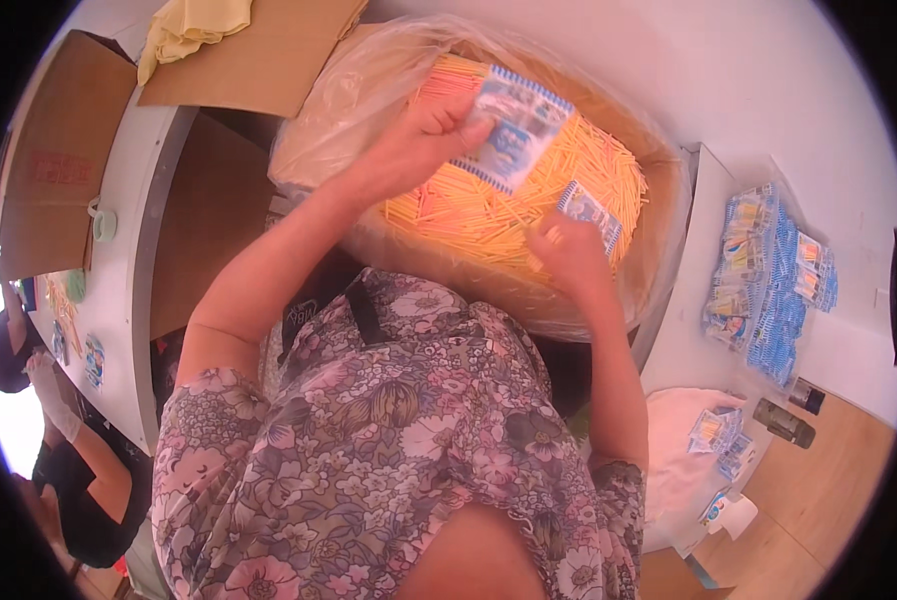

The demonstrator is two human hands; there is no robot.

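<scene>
My left hand [433, 145] pinches a small clear packet [513, 130] with blue-and-white striped ends, above a big box. That box, lined with a clear plastic bag [338, 135], is full of thin yellow and pink sticks [468, 215]. At the right side of the sticks, my right hand [575, 258] has its fingers curled closed. A second striped packet [590, 210] shows just beyond these fingers, partly covered by them. I cannot make out whether the right hand grips that packet or something smaller.
On the right, a clear bag [753, 270] bulges with filled packets. Nearer, several packets [718, 435] lie on a pink cloth [668, 480], beside a dark bottle [783, 422]. A cardboard flap [258, 55] with a yellow cloth [193, 30] borders the far left. Another person's gloved hand [50, 395] shows at the left table.
</scene>
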